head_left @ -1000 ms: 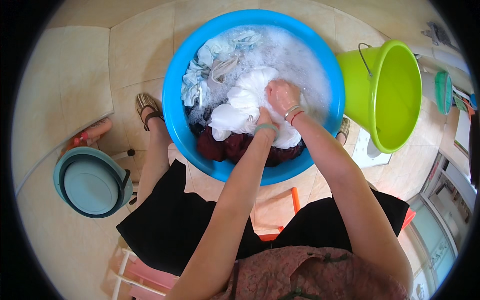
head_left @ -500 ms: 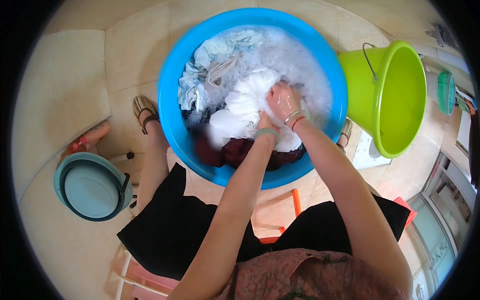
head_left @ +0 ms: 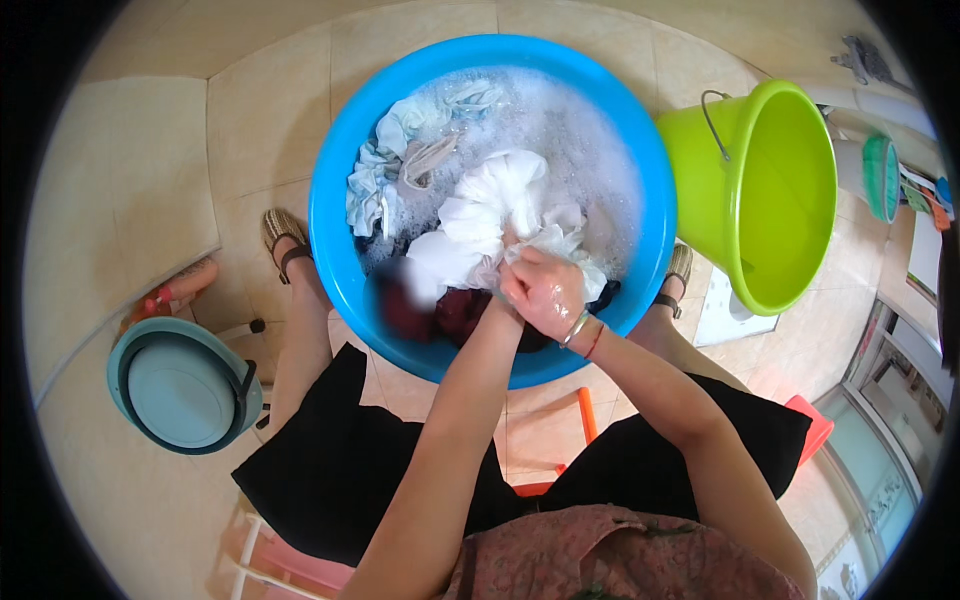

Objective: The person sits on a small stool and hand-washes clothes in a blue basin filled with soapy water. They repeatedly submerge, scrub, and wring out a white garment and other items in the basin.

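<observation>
A brown patterned shirt [head_left: 590,555] is nearest, at the bottom. Black shorts [head_left: 310,480] cover the legs, and part of an orange stool [head_left: 587,415] shows between them. Two bare arms reach up to a big round blue tub [head_left: 331,200].

The right hand [head_left: 548,295] is wet and lies across the left wrist. Its fingers are curled in close together, clamped on the white cloth [head_left: 470,225]. The left hand [head_left: 511,242] is mostly hidden under the right hand and the cloth, so I cannot tell if its fingers are apart or together.

The white cloth lies bunched up in the middle of the tub. Dark red cloth [head_left: 462,313] sits on the near side, by the left arm. Farther in, pale blue cloth [head_left: 370,175] is crumpled against the left side. White bubbles [head_left: 590,140] fill the far right part.

A gray-blue bucket [head_left: 180,395] is off to the left. A green bucket [head_left: 700,185] with a thin handle is just right of the tub.
</observation>
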